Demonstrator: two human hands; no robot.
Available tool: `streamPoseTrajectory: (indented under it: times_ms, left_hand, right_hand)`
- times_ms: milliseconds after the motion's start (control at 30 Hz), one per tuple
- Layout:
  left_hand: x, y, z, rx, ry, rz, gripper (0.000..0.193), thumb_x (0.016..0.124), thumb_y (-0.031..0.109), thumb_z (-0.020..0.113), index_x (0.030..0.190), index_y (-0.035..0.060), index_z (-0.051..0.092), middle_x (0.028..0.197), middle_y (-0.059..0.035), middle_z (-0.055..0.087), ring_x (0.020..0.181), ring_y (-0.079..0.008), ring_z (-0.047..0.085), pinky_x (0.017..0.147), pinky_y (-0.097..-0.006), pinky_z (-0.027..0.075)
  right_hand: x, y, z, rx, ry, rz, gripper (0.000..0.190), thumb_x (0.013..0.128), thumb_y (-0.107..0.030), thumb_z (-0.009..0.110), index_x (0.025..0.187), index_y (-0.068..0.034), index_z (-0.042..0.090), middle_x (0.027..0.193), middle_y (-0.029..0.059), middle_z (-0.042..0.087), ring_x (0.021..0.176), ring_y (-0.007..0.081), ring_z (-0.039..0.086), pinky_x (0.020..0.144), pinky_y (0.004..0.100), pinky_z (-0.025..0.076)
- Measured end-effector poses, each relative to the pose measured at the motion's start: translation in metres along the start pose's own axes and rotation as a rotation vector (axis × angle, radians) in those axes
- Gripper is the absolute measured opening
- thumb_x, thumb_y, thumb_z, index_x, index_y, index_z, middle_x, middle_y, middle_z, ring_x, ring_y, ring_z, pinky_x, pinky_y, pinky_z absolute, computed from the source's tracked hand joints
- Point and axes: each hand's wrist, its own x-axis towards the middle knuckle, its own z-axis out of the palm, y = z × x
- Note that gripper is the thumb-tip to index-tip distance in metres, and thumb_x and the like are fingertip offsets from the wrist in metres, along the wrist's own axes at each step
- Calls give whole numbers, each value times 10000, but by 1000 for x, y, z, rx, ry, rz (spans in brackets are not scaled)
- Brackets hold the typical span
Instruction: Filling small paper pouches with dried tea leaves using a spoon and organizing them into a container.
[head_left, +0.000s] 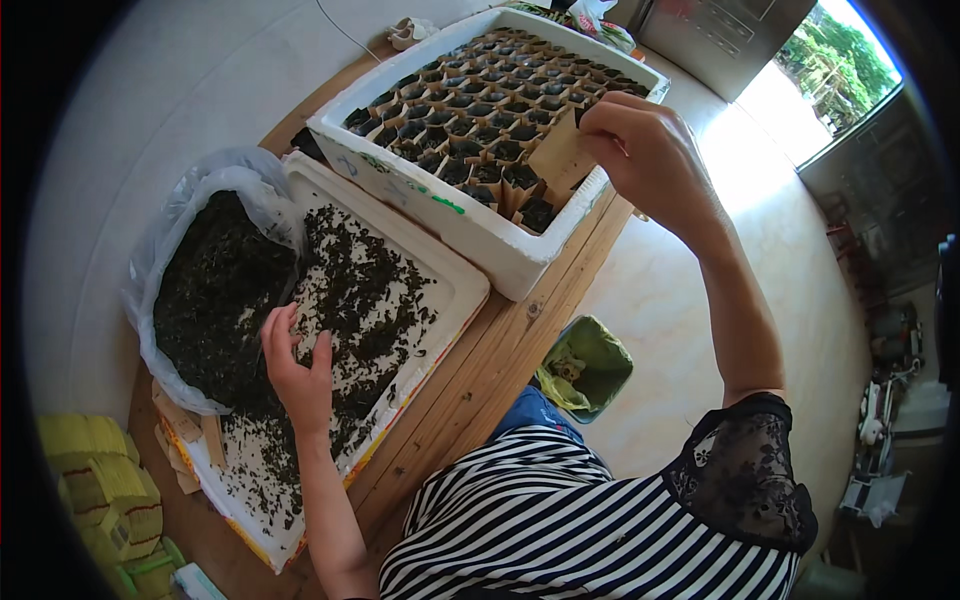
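Observation:
My right hand (649, 154) pinches the upper end of a tan paper pouch (556, 156) at the near right corner of a white foam box (405, 196). Rows of small paper pouches (480, 124) stand upright in this box, their tops dark with filling. To the left, my left hand (300, 371) hovers over or touches dark, dry leaf-like bits (360, 281), fingers curled and spread from the thumb. Nothing shows in its grasp. The bits are scattered across a foam lid (466, 289). Beside that hand, a clear plastic bag (142, 300) gapes around a heap of the same material.
Box and lid rest on a wooden table (480, 345). A bin (611, 371) with a yellow-green liner stands on the floor by its edge. Yellow paper bundles (112, 480) are at lower left, near flat brown paper pieces (176, 457). An open doorway (817, 82) is at upper right.

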Motion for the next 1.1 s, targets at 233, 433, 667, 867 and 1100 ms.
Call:
streamPoseTrajectory:
  times_ms: [233,433,667,867,1100]
  left_hand:
    - [-8,-30,-24,66,74,-106,423,887,49,663,1293,25,545,1315,-78,534,1133,-201,546,903,-325,466]
    - [-17,-48,-29,54,108,-142,414,896,35,652,1294,12,542,1315,-77,533,1125,-187,543,875,-301,476]
    - [-21,-55,-29,29,122,-163,397,900,38,651,1284,16,551,1306,-73,538,1119,-179,545,863,-295,482]
    - [-23,-58,-32,-9,154,-182,384,904,53,653,1275,25,561,1294,-63,546,1117,-173,546,857,-295,487]
    - [-22,-56,-34,-56,159,-221,380,888,60,648,1256,23,560,1291,-77,546,1124,-197,549,887,-318,468]
  right_hand:
    - [1,1,5,-60,-86,21,65,847,-51,650,828,9,633,794,90,631,687,252,614,641,361,482]
    - [6,-5,6,-187,-126,108,80,800,-47,604,750,8,634,713,127,619,642,252,607,613,374,472]
    - [17,-1,16,-313,-154,212,123,752,-75,580,663,-3,624,577,138,576,517,244,558,542,372,447]
    - [21,0,14,-232,-222,191,123,746,-66,588,661,22,598,554,126,524,509,202,502,534,363,414]
    - [27,8,12,-105,-324,132,142,759,-55,619,651,15,558,561,62,478,533,148,452,522,343,371]
